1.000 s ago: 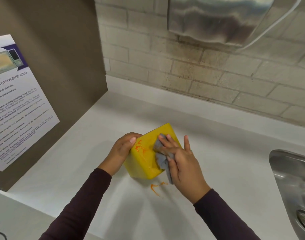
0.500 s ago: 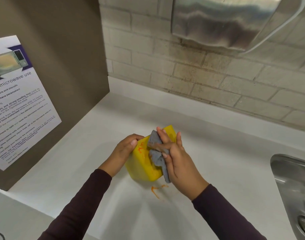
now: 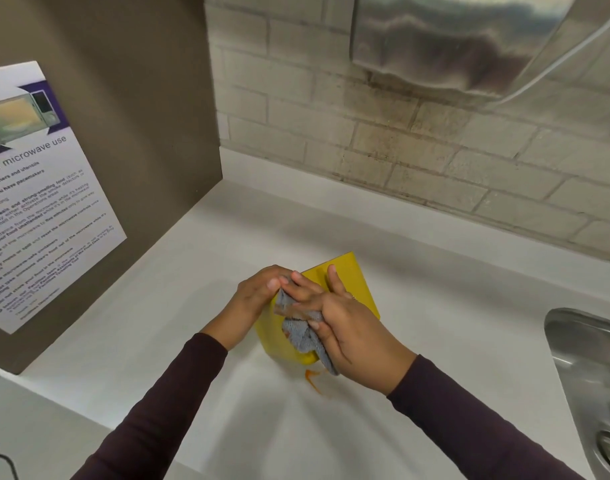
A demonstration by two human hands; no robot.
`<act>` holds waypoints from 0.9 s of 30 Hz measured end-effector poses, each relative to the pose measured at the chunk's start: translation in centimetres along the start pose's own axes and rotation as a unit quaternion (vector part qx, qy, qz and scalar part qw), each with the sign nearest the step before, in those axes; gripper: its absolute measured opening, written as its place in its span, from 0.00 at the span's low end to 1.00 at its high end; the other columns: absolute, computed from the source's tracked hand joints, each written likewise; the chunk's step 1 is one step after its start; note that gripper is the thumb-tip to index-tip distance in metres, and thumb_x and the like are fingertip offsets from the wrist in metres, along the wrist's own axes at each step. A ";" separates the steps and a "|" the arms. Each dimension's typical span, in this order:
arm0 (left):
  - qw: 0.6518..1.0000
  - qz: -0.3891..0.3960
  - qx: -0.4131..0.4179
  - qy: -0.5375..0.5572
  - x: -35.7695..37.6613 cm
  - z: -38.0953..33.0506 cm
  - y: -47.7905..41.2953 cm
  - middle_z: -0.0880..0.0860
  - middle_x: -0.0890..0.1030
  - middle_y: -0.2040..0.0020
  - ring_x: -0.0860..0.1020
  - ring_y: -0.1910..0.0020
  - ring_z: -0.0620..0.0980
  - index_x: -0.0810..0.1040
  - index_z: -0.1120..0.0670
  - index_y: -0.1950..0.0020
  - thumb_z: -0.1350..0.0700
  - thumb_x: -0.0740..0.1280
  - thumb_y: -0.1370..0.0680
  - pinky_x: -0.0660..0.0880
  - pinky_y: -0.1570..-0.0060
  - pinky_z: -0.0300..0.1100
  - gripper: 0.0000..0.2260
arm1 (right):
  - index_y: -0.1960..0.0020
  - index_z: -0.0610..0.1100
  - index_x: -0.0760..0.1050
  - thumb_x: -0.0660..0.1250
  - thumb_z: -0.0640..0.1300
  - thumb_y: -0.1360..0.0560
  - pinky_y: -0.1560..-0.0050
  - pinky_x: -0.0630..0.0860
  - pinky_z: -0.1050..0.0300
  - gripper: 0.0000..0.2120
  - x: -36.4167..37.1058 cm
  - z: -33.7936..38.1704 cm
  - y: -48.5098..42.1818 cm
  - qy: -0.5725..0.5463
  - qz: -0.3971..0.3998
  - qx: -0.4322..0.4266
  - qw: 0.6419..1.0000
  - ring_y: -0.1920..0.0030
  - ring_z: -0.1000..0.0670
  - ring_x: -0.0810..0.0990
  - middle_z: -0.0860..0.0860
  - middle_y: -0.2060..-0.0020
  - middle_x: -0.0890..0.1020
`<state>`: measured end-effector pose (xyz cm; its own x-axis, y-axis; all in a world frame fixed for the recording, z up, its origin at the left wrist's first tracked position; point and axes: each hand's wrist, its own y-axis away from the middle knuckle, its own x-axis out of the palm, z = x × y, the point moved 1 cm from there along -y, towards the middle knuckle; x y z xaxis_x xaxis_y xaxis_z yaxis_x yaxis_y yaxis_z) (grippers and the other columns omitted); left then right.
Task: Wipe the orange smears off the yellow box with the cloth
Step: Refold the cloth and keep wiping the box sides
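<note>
The yellow box (image 3: 345, 282) is sitting on the white desk (image 3: 452, 341), near the middle, tipped up on one corner so a flat side is facing the person. The left hand (image 3: 258, 299) is curling around the box's left edge and holding it so it is not sliding. The right hand (image 3: 345, 327) is lying flat, fingers (image 3: 307, 289) spread out, pressing the gray cloth (image 3: 298, 332) against the box's front side. The cloth is bunching up under the palm and a bit of it is hanging down at the bottom. It is showing brownish-orange marks where it is picking up the mess.

The box looks stiff and light, with smooth sides that are probably slippery, so it is likely to skate away if only one hand is pushing. Holding it by an edge or corner, as the left hand is doing, seems the best place to grab. The cloth is soft and floppy, so it needs a flat hand on top to rub well.

No orange is showing on the parts of the box not covered by the hands. An orange smear (image 3: 312, 379) is sitting on the desk just below the box. A metal sink (image 3: 580, 358) is off to the right.
</note>
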<state>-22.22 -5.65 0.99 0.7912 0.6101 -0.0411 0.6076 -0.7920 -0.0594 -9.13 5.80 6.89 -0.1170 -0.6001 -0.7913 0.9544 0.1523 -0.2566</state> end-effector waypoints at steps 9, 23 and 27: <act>1.000 -0.001 -0.013 -0.022 -0.6 -0.3 -0.5 0.49 0.80 0.52 0.78 0.52 0.40 0.78 0.53 0.49 0.24 0.58 0.37 0.71 0.51 0.31 0.35 | 0.39 0.38 0.73 0.49 0.42 0.19 0.25 0.40 0.54 0.18 0.1 -0.5 0.7 -0.008 0.050 -0.024 0.998 0.28 0.55 0.59 0.48 0.33 0.72; 0.999 -0.013 -0.029 -0.031 -0.8 -0.2 -0.8 0.51 0.81 0.48 0.78 0.50 0.43 0.77 0.49 0.48 0.20 0.56 0.42 0.73 0.47 0.39 0.38 | 0.38 0.48 0.65 0.46 0.47 0.19 0.25 0.41 0.54 0.15 1.0 -0.9 3.6 -0.059 0.051 -0.031 0.996 0.27 0.54 0.58 0.48 0.35 0.74; 0.998 -0.015 -0.038 -0.038 -0.6 -0.2 -0.8 0.54 0.80 0.46 0.77 0.47 0.49 0.77 0.49 0.47 0.24 0.57 0.37 0.71 0.45 0.45 0.34 | 0.38 0.47 0.68 0.47 0.45 0.19 0.26 0.38 0.57 0.15 1.3 -1.2 5.3 -0.043 0.059 -0.023 0.997 0.27 0.56 0.57 0.50 0.35 0.75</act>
<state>-23.15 -5.37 1.29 0.7666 0.6316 -0.1160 0.6371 -0.7707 0.0139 -4.50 6.79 3.87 0.0201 -0.6403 -0.7678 0.9465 0.2596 -0.1917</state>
